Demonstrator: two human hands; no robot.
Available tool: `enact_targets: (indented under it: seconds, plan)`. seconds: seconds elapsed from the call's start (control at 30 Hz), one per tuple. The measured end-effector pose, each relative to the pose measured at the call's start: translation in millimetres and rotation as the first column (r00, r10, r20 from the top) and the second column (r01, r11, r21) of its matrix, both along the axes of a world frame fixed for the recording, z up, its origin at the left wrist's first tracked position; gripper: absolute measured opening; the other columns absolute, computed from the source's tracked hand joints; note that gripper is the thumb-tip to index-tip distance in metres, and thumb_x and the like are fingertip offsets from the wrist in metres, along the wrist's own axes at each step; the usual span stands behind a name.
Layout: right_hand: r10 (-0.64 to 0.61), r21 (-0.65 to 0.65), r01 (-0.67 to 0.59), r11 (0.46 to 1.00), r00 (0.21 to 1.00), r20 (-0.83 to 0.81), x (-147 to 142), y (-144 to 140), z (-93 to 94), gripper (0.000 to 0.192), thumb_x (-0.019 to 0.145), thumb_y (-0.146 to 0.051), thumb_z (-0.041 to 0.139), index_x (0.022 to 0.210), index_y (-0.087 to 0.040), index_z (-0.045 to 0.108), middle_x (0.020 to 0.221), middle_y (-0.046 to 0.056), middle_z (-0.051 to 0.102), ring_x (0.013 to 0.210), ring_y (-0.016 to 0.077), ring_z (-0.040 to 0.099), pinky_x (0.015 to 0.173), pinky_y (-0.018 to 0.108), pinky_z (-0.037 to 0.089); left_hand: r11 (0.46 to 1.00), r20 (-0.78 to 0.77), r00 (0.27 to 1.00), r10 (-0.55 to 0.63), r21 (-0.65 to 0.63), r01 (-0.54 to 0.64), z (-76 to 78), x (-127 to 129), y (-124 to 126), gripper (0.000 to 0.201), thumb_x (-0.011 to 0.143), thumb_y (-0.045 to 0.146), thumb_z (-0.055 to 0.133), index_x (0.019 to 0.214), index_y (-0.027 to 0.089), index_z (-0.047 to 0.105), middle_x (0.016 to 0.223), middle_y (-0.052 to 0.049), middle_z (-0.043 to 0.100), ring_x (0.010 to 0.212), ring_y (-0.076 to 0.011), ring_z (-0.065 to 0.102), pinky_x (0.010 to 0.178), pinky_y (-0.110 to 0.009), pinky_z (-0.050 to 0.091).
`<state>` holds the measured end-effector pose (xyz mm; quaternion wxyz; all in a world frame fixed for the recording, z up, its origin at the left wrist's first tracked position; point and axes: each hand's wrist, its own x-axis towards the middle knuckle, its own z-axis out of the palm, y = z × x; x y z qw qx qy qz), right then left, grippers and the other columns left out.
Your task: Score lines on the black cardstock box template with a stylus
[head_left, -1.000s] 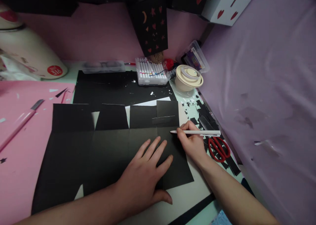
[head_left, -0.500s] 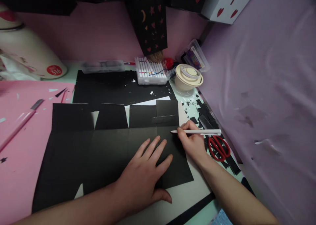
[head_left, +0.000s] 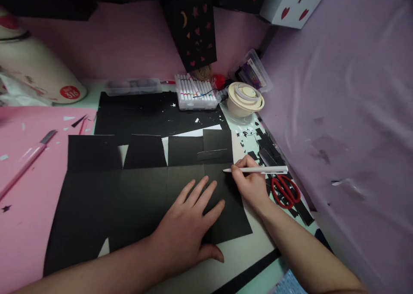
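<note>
A large sheet of black card (head_left: 142, 195) lies across the work surface, creased and cut into flaps along its far edge. A thin slit outline runs across the right-hand flap. Flat on the sheet, fingers spread, rests my left hand (head_left: 190, 221). My right hand (head_left: 253, 184) is closed round a white pen (head_left: 264, 170), held nearly level with its tip pointing left over the card's right panel. Whether the tip touches the card I cannot tell. Red-handled scissors (head_left: 285, 191) lie just right of my right hand, among black offcuts.
A pink utility knife (head_left: 27, 165) lies on pink paper (head_left: 22, 238) at left. Behind are a large bottle (head_left: 38, 66), a box of markers (head_left: 196, 94) and a lidded cream bowl (head_left: 243, 104). Decorated boxes (head_left: 300, 5) hang over the back; a purple sheet (head_left: 355, 113) covers the right wall.
The view has shifted very slightly. Both hands, the pen and the black card keep nearly the same places relative to one another.
</note>
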<state>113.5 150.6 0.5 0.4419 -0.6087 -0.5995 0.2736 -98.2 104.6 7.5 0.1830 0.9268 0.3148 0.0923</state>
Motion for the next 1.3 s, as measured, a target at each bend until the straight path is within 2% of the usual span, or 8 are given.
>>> enact_targets:
  seconds: [0.73, 1.3]
  plan:
    - [-0.029, 0.006, 0.029, 1.0, 0.999, 0.039, -0.6, 0.3, 1.4, 0.024, 0.082, -0.021, 0.057, 0.064, -0.023, 0.041, 0.06, -0.005, 0.047, 0.059, 0.014, 0.046, 0.061, 0.029, 0.038, 1.0, -0.002, 1.0, 0.0, 0.007, 0.0, 0.8, -0.1, 0.5, 0.089, 0.074, 0.082, 0.049, 0.142, 0.024, 0.044, 0.157, -0.014, 0.026, 0.145, -0.0384, 0.016, 0.115, -0.056, 0.015]
    - [-0.018, 0.013, 0.019, 1.0, 1.0, -0.012, -0.4, 0.8, -0.7, 0.025, 0.082, -0.02, 0.056, 0.065, -0.024, 0.038, 0.061, -0.004, 0.047, 0.061, 0.0147, 0.047, 0.063, 0.03, 0.039, 1.0, 0.008, 1.0, 0.003, 0.005, -0.003, -0.2, -0.7, 0.2, 0.089, 0.074, 0.083, 0.046, 0.142, 0.025, 0.044, 0.157, -0.014, 0.025, 0.145, -0.038, 0.015, 0.116, -0.056, 0.014]
